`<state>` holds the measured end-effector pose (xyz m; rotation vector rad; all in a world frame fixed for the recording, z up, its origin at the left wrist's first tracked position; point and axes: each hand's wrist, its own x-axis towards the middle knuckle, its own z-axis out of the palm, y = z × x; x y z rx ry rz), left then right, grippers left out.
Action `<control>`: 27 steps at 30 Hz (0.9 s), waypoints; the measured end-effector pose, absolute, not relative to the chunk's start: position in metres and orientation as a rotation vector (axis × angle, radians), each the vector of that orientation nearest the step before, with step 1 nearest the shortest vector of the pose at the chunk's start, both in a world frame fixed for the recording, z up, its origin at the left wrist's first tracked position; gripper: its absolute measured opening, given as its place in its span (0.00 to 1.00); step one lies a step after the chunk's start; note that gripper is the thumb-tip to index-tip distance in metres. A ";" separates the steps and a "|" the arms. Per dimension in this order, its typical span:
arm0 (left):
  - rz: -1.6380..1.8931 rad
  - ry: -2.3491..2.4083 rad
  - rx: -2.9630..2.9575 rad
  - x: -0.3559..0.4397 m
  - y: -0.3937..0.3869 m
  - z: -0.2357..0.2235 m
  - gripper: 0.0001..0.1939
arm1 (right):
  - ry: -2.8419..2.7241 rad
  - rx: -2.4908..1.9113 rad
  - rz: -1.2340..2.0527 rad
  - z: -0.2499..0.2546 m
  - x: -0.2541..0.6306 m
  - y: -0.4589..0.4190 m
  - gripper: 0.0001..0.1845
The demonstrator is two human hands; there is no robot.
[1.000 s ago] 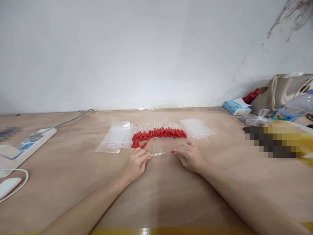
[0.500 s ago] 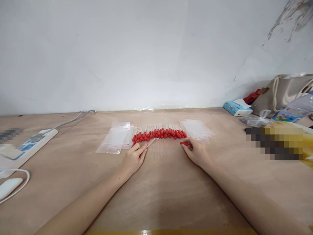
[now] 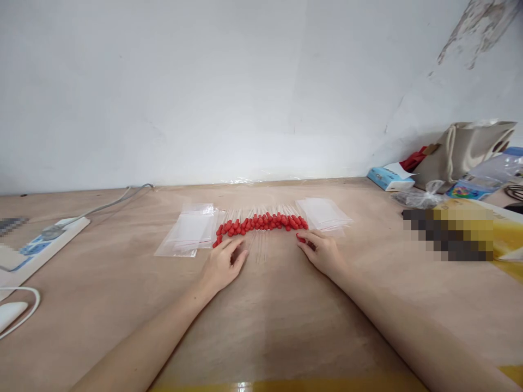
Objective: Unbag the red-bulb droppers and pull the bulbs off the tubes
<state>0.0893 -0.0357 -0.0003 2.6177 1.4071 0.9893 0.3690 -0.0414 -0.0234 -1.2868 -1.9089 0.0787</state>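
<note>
A row of droppers with red rubber bulbs (image 3: 265, 220) lies across the table, their clear glass tubes pointing to the wall. In front of the row's middle are several loose clear glass tubes (image 3: 261, 247) without bulbs. My left hand (image 3: 224, 261) rests just left of these tubes with thumb and fingers apart, holding nothing. Another red bulb (image 3: 218, 240) shows beyond its knuckles. To the right of the tubes, my right hand (image 3: 322, 253) pinches a small red rubber bulb (image 3: 300, 238) at its fingertips, partly hidden by the fingers.
Clear zip bags lie in a left stack (image 3: 183, 231) and a right stack (image 3: 324, 215) beside the row. A power strip (image 3: 61, 239) with cables is at the left. A tissue pack (image 3: 390, 177), a cloth bag (image 3: 469, 152) and yellow packaging (image 3: 506, 231) stand at the right.
My left hand has let go of the glass tube it was holding, and its fingers have parted. My right hand still holds the red bulb. The view has shifted slightly.
</note>
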 end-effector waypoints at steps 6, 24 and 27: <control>0.978 1.223 2.774 0.069 -0.032 0.012 0.12 | -1.851 -1.400 -0.025 -0.014 0.368 -0.047 0.15; 1.048 1.337 2.824 0.076 -0.029 0.003 0.09 | -1.953 -1.504 -0.200 0.017 0.316 0.005 0.10; 1.060 1.406 2.828 0.071 -0.027 0.001 0.09 | -1.918 -1.511 -0.188 0.015 0.314 0.006 0.11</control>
